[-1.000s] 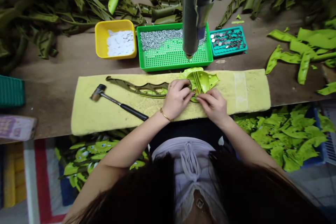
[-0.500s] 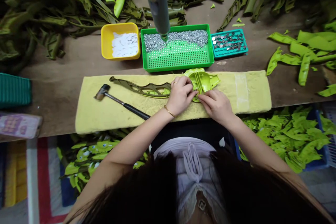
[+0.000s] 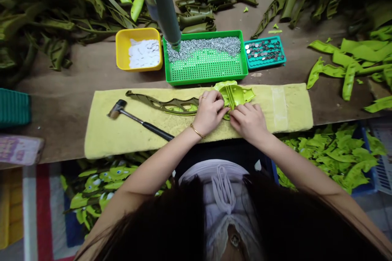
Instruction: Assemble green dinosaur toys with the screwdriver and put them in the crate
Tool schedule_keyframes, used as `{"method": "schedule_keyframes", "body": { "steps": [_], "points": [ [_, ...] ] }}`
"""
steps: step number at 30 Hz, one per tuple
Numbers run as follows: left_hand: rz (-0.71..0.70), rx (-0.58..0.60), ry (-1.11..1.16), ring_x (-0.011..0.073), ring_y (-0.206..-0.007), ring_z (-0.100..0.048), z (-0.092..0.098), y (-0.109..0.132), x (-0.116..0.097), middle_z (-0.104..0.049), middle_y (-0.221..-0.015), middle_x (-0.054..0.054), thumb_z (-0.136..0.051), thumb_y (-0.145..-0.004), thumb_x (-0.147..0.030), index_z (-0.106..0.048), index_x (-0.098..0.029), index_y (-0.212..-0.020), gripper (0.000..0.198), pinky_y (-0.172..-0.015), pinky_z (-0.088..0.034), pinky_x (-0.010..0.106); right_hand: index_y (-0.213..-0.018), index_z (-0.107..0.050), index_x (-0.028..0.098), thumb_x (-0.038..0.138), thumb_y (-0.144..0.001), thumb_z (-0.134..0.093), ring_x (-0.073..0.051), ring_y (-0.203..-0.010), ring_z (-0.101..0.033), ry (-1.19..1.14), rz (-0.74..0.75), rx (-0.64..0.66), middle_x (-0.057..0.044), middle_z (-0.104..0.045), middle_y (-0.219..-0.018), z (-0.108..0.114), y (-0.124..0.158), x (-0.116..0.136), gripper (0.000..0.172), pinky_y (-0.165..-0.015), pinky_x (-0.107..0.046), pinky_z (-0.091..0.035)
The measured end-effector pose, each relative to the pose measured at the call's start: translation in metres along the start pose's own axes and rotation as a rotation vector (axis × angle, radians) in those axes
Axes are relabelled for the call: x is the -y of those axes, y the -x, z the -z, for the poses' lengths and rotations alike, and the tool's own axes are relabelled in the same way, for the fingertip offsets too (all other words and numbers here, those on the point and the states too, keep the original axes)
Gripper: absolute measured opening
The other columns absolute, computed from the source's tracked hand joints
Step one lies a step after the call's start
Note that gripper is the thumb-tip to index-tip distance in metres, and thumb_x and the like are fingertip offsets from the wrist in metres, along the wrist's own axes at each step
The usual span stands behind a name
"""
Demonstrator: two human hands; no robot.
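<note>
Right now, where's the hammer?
In the head view, the hammer lies on the yellow towel, left of the person's left hand and just below the long olive-green plastic piece.

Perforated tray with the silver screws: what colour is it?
The perforated tray is bright green, best seen in the head view.

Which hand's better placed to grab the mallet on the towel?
Left, probably: the left hand sits closer to the mallet, whose handle end points toward it. The right hand is farther off, beyond the left, and both are on the green plastic part.
</note>
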State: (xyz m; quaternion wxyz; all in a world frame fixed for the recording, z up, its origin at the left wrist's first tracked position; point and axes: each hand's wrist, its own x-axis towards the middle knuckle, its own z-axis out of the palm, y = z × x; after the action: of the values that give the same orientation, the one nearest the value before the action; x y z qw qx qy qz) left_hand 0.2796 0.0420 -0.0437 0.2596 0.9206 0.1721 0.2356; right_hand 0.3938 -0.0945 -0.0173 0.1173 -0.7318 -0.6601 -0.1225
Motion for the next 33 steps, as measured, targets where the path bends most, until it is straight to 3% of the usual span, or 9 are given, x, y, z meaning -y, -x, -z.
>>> {"method": "schedule_keyframes", "body": {
  "steps": [10,15,18,20,22,24,26,29,33],
  "points": [
    [-0.12,0.021,-0.061,0.0227,-0.091,-0.057,0.015,-0.006,0.001,-0.063,-0.094,0.008,-0.062,-0.087,-0.025,-0.062,-0.017,-0.07,0.019,-0.081,-0.052,0.043,-0.071,-0.062,0.018,0.016,-0.087,-0.054,-0.017,-0.066,-0.05,0.032,-0.077,-0.16,-0.004,-0.061,-0.067,-0.005,0.001,0.022,0.018,-0.064,-0.033,-0.031],
    [-0.262,-0.098,-0.159,0.0282,-0.104,-0.061,0.022,0.025,-0.011,-0.067,-0.109,0.012,-0.053,-0.088,-0.021,-0.068,-0.024,-0.098,0.018,-0.091,-0.055,0.048,-0.089,-0.067,0.017,0.018,-0.09,-0.056,-0.016,-0.068,-0.058,-0.054,-0.05,-0.184,-0.004,-0.065,-0.073,-0.004,0.009,0.016,0.011,-0.062,-0.03,-0.042],
    [-0.236,-0.177,-0.187,0.0299,-0.11,-0.06,0.046,0.02,0.007,-0.065,-0.119,0.011,-0.055,-0.085,-0.026,-0.063,-0.03,-0.115,0.031,-0.093,-0.055,0.05,-0.096,-0.066,0.017,0.015,-0.088,-0.057,-0.018,-0.07,-0.062,-0.16,-0.018,-0.186,-0.005,-0.067,-0.077,-0.004,0.01,0.011,0.012,-0.063,-0.031,-0.049],
    [-0.127,-0.28,-0.213,0.0322,-0.115,-0.058,0.077,-0.011,0.041,-0.062,-0.124,0.011,-0.053,-0.086,-0.029,-0.061,-0.03,-0.119,0.034,-0.096,-0.051,0.055,-0.108,-0.063,0.019,0.013,-0.087,-0.057,-0.02,-0.072,-0.064,-0.25,-0.023,-0.213,-0.006,-0.068,-0.082,-0.006,0.011,0.01,0.023,-0.063,-0.034,-0.055],
    [0.175,-0.384,-0.225,0.0317,-0.119,-0.055,0.118,-0.063,0.089,-0.061,-0.124,0.012,-0.053,-0.084,-0.03,-0.064,-0.024,-0.111,0.03,-0.107,-0.041,0.054,-0.123,-0.058,0.023,0.012,-0.085,-0.059,-0.021,-0.075,-0.065,-0.325,-0.052,-0.272,-0.007,-0.068,-0.087,-0.009,0.014,0.009,0.04,-0.064,-0.036,-0.059],
    [0.346,-0.442,-0.246,0.038,-0.124,-0.048,0.158,-0.121,0.138,-0.059,-0.124,0.023,-0.053,-0.084,-0.026,-0.063,-0.009,-0.106,0.03,-0.11,-0.032,0.06,-0.134,-0.051,0.026,0.011,-0.083,-0.06,-0.022,-0.074,-0.066,-0.386,-0.078,-0.339,-0.008,-0.067,-0.087,-0.012,0.018,0.01,0.054,-0.063,-0.037,-0.061],
    [0.614,-0.474,-0.183,0.042,-0.13,-0.041,0.186,-0.174,0.177,-0.056,-0.127,0.027,-0.063,-0.08,-0.027,-0.061,-0.005,-0.1,0.03,-0.112,-0.024,0.061,-0.137,-0.049,0.028,0.008,-0.081,-0.059,-0.022,-0.071,-0.067,-0.429,-0.086,-0.377,-0.007,-0.067,-0.085,-0.013,0.021,0.01,0.06,-0.06,-0.037,-0.061],
    [0.696,-0.544,-0.111,0.048,-0.135,-0.031,0.199,-0.226,0.204,-0.052,-0.132,0.03,-0.076,-0.074,-0.044,-0.055,-0.006,-0.102,0.052,-0.108,-0.018,0.068,-0.13,-0.053,0.027,0.006,-0.082,-0.055,-0.022,-0.07,-0.068,-0.422,-0.088,-0.411,-0.008,-0.069,-0.084,-0.015,0.022,0.011,0.053,-0.059,-0.036,-0.062],
    [0.703,-0.607,0.05,0.0471,-0.139,-0.024,0.189,-0.253,0.204,-0.053,-0.129,0.031,-0.07,-0.074,-0.065,-0.052,-0.002,-0.103,0.072,-0.11,-0.012,0.068,-0.115,-0.06,0.018,0.009,-0.086,-0.051,-0.019,-0.071,-0.07,-0.381,-0.085,-0.443,-0.009,-0.07,-0.083,-0.018,0.017,0.011,0.031,-0.06,-0.031,-0.062]
  ]
}}
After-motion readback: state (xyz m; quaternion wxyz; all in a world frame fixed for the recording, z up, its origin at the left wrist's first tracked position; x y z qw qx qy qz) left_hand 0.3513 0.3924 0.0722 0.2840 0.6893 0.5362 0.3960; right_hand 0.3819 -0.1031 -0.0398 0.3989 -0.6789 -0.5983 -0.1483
